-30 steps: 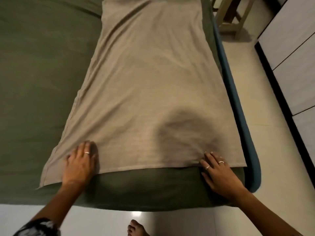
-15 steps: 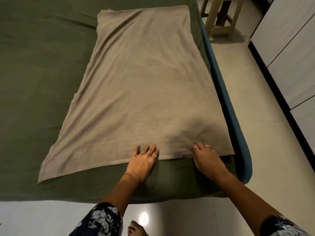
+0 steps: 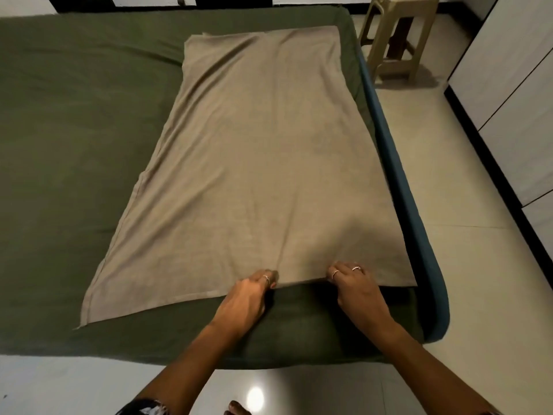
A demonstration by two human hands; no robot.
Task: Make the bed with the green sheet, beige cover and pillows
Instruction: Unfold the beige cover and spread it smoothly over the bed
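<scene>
Both hands have come in from the corners of the cover (image 3: 263, 163) toward the middle of its near edge. A second ago they lay flat and wide apart, smoothing the hem; now the left hand (image 3: 248, 298) curls its fingers round the edge and pinches it, with a crease running up the cloth from that grip. The right hand (image 3: 356, 286) sits just beside it on the same edge, fingers bent over the hem, apparently gripping it too, though its fingertips are hidden. The view has also pulled back, so the far end of the bed shows.

This looks like a shift from flattening to taking hold, probably to pull, lift or fold the cover; the smoothing step seems done.

The cover lies lengthwise along the right half of the bed, on the sheet (image 3: 74, 139), which spreads over the whole mattress with soft wrinkles on the left. No pillows are in view. A blue bed frame (image 3: 401, 181) edges the right side. Beyond it are a pale glossy floor (image 3: 449, 175), a beige stool (image 3: 398, 34) near the far corner, and white cabinet panels (image 3: 508, 85) along the right wall.
</scene>
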